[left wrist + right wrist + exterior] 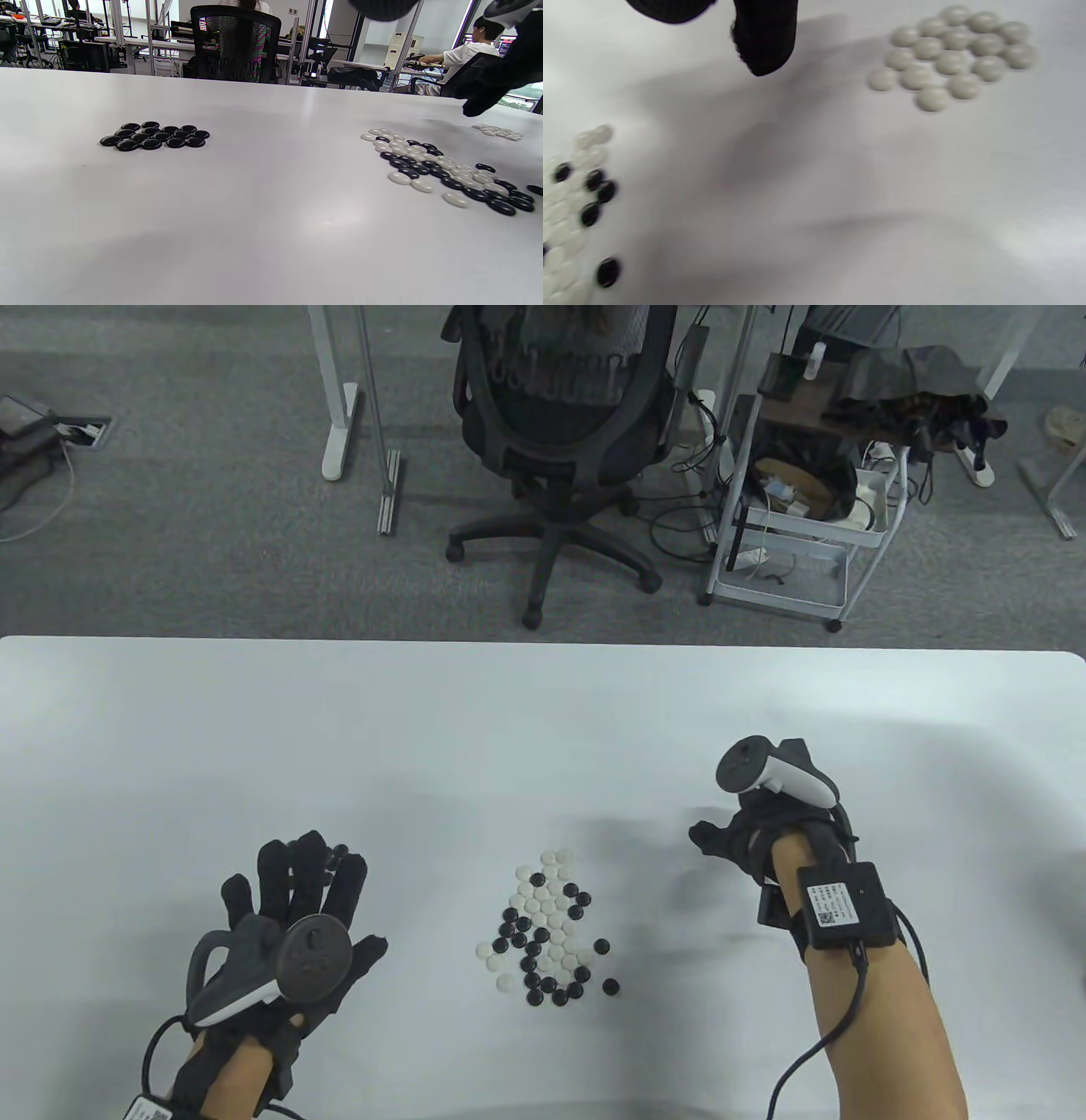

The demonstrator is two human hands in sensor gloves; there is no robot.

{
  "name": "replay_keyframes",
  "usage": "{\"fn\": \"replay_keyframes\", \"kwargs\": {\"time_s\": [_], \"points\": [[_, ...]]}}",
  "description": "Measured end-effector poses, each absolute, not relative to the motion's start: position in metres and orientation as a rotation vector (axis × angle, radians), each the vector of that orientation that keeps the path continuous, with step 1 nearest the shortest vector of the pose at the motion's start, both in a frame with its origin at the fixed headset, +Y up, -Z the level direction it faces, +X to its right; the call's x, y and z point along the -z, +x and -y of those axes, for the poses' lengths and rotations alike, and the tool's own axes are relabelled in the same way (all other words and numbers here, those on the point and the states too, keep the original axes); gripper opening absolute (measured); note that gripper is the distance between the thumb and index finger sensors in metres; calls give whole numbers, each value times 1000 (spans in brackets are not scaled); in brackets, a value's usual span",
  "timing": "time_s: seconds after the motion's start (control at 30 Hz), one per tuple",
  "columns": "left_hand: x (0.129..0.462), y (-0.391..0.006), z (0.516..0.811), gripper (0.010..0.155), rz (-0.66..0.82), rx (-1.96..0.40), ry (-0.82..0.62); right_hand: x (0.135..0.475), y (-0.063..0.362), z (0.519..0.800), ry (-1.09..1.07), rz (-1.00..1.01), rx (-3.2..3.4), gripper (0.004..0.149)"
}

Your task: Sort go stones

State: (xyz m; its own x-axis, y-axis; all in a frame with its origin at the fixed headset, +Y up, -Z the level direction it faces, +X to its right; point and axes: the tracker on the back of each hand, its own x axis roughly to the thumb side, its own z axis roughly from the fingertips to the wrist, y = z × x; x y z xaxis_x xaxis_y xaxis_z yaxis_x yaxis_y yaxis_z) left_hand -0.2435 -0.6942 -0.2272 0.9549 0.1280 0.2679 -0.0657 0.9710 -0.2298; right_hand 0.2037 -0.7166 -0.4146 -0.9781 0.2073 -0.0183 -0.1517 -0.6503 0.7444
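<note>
A mixed pile of black and white Go stones (547, 929) lies on the white table (509, 729) between my hands. My left hand (327, 882) lies open to the left of it, fingers spread, holding nothing. A sorted group of black stones (155, 136) shows in the left wrist view, where the mixed pile (445, 169) lies to its right; in the table view my left hand hides that group. My right hand (734, 836) hovers to the right of the pile. A group of white stones (952, 53) shows in the right wrist view, with a bare fingertip (765, 38) to its left, holding no stone.
The table's far edge (543, 640) runs behind the work area. An office chair (556, 432) and a white cart (797, 526) stand on the floor beyond it. The right wrist view is blurred.
</note>
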Motion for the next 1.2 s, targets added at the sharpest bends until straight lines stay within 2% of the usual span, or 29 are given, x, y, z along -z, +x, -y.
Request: {"fn": "replay_keyframes", "kwargs": {"time_s": [0.1,0.27,0.43,0.6,0.87,1.07,1.2], "points": [[227,-243,694,77,284,-99,-223,411,166,712,296,-1213,-2661,60],[227,-243,694,77,287,-99,-219,408,120,716,457,-1231,-2683,60],[227,-245,693,77,287,-105,-212,409,87,730,518,-1246,-2674,60],[225,-245,690,77,292,-119,-198,416,71,745,513,-1287,-2654,61],[225,-244,690,77,299,-117,-197,420,72,754,488,-1321,-2651,59],[225,-245,689,77,294,-121,-196,421,102,751,416,-1315,-2716,58],[225,-245,689,77,293,-117,-198,414,138,747,338,-1328,-2751,59]]}}
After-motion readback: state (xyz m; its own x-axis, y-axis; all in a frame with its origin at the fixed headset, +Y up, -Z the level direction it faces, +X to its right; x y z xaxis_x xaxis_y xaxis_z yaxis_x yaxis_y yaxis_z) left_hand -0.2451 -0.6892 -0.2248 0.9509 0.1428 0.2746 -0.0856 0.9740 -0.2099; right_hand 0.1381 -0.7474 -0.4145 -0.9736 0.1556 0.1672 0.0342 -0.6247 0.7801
